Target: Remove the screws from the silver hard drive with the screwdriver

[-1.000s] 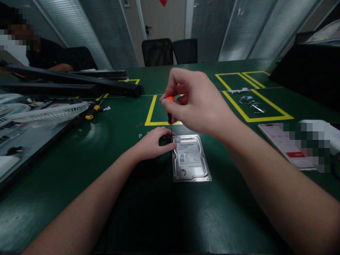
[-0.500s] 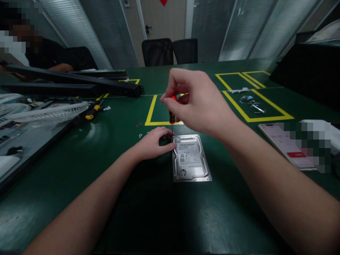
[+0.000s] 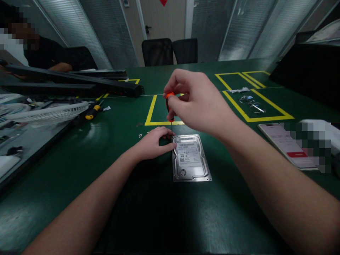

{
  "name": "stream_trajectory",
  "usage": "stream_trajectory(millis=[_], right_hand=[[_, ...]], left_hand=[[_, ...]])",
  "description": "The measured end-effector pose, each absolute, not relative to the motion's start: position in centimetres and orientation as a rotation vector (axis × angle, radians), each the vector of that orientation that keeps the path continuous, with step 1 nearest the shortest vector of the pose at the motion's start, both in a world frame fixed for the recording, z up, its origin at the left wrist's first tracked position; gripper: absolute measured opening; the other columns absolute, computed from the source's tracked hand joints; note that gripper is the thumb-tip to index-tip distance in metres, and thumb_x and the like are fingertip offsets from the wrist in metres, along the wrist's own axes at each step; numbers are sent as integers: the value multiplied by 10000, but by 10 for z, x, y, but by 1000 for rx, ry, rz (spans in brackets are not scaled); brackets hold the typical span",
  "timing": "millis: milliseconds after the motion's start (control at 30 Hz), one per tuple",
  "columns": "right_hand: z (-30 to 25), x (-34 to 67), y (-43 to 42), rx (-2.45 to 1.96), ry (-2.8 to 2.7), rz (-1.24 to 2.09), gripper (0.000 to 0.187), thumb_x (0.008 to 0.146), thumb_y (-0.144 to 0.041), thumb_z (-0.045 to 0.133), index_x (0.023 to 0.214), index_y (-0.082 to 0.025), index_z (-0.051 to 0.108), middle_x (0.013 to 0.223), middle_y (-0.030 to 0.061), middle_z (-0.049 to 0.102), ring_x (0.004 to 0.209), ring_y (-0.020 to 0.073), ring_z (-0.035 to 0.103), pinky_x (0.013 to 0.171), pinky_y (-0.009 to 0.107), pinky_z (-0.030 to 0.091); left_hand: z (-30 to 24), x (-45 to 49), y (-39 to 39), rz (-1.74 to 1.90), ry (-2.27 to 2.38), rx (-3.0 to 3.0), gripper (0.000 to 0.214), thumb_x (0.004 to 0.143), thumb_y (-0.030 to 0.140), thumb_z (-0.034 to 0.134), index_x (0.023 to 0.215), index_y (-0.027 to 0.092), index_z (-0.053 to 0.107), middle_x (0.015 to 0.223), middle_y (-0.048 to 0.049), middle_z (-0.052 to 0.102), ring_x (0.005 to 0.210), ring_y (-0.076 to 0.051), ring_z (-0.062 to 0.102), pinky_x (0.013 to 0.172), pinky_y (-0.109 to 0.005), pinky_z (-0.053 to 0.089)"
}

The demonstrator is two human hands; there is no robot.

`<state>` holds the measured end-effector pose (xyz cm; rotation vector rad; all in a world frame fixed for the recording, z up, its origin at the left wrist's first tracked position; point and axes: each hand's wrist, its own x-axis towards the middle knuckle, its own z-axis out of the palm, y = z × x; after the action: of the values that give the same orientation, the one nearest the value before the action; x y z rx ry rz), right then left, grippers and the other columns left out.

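Note:
A silver hard drive (image 3: pixel 191 159) lies flat on the green table, label side up. My right hand (image 3: pixel 195 99) is closed on the orange and black handle of a screwdriver (image 3: pixel 170 106) above the drive's far left corner. Its thin shaft points down, and the tip meets that corner; whether it sits in a screw is too small to tell. My left hand (image 3: pixel 154 143) rests on the table and grips the drive at its left edge, thumb on the side and fingertips by the corner. Several tiny screws (image 3: pixel 140 135) lie just left of my left fingers.
On the left, white fan grilles (image 3: pixel 53 112) and a yellow-handled screwdriver (image 3: pixel 92 112) lie near long black bars (image 3: pixel 106 83). Eyeglasses (image 3: pixel 252 104) and a phone (image 3: pixel 289 145) are on the right. Yellow tape (image 3: pixel 150 109) marks the table. Another person (image 3: pixel 42 53) sits at far left.
My right fingers have shifted on the screwdriver's handle, and its top has leaned slightly left. My left hand and the hard drive have stayed put.

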<state>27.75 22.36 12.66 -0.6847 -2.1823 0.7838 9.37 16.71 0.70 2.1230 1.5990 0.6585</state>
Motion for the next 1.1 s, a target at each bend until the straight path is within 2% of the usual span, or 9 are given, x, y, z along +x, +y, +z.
stream_trajectory(millis=[267, 567, 933, 1100], right_hand=[[123, 276, 227, -654, -2163, 811, 81, 939, -195, 628, 882, -240, 593, 912, 46, 740, 812, 217, 742, 622, 303, 514], [119, 276, 231, -647, -2178, 806, 38, 965, -217, 628, 981, -244, 608, 1035, 88, 745, 794, 235, 731, 633, 337, 528], [118, 276, 232, -639, -2177, 791, 81, 978, -269, 668, 942, -248, 598, 1072, 71, 760, 785, 213, 730, 595, 304, 504], [119, 277, 230, -636, -2185, 788, 68, 980, -236, 638, 938, -251, 588, 1086, 69, 750, 796, 211, 725, 610, 307, 512]], left_hand=[[6, 92, 168, 671, 1579, 2132, 377, 910, 484, 684, 1137, 183, 673, 1142, -97, 710, 1040, -253, 651, 941, -427, 526], [7, 94, 167, 680, 1580, 2130, 362, 903, 472, 689, 1121, 182, 678, 1138, -96, 712, 1020, -248, 657, 924, -418, 536], [6, 93, 167, 671, 1586, 2132, 376, 909, 477, 685, 1136, 177, 678, 1137, -101, 707, 1024, -246, 652, 928, -422, 530], [7, 94, 167, 666, 1577, 2129, 372, 913, 475, 683, 1141, 181, 677, 1137, -100, 705, 1023, -245, 648, 922, -417, 530]])
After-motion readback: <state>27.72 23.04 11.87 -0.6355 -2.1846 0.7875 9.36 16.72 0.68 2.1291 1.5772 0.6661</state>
